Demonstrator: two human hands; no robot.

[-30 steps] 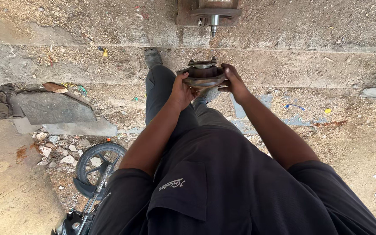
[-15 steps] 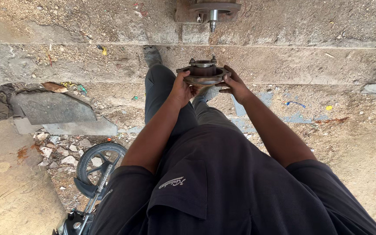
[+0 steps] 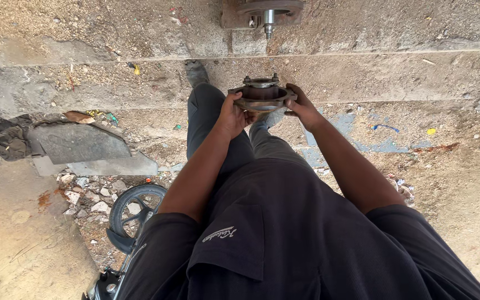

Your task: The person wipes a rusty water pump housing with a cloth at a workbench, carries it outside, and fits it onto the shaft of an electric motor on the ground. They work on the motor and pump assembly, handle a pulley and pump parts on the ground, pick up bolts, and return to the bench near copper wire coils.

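Head view: person standing on rough concrete ground (image 3: 429, 222).
Held part: rusty wheel hub (image 3: 262, 95), carried at waist height over the legs.
Grip: left hand (image 3: 232, 115) and right hand (image 3: 302, 106) clasp the hub's flange on opposite sides.
Ahead: concrete step edge (image 3: 362, 53); metal flange with bolt (image 3: 266, 12) above it.
Left: scooter wheel (image 3: 134, 206), rubble (image 3: 87, 191), stone slab (image 3: 79, 144).

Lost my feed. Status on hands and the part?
Left hand and right hand grip the hub by its flange. Held above ground, ahead of the legs. Nothing blocking.
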